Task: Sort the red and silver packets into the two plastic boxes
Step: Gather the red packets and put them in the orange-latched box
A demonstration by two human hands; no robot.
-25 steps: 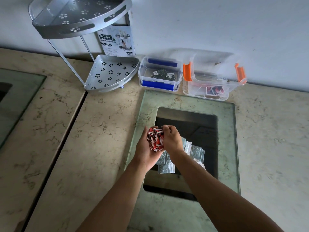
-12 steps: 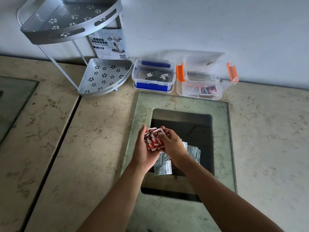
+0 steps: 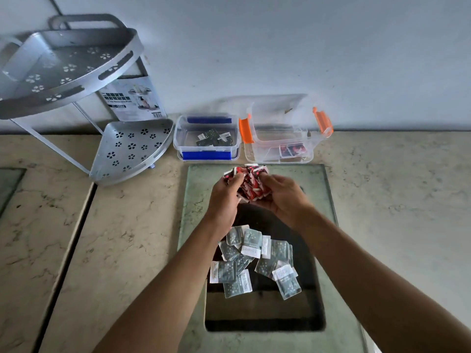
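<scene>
A bunch of red packets (image 3: 251, 184) is cupped between my left hand (image 3: 224, 197) and my right hand (image 3: 281, 196), both closed around it above the far edge of the glass panel (image 3: 193, 200). Several silver packets (image 3: 252, 258) lie in a loose pile on the dark part of the glass, below my wrists. At the wall stand two clear plastic boxes. The blue-clipped box (image 3: 207, 155) holds a few silver packets. The orange-clipped box (image 3: 257, 154), just beyond my hands, holds a few red ones.
A two-tier silver corner shelf (image 3: 132, 149) stands at the back left with its printed carton (image 3: 132, 98) behind it. Marble counter (image 3: 395, 200) surrounds the glass panel. A dark seam (image 3: 68, 250) runs down the left.
Both hands have lifted the red packets off the pile and carried them forward toward the boxes. The silver pile now lies uncovered on the glass.
</scene>
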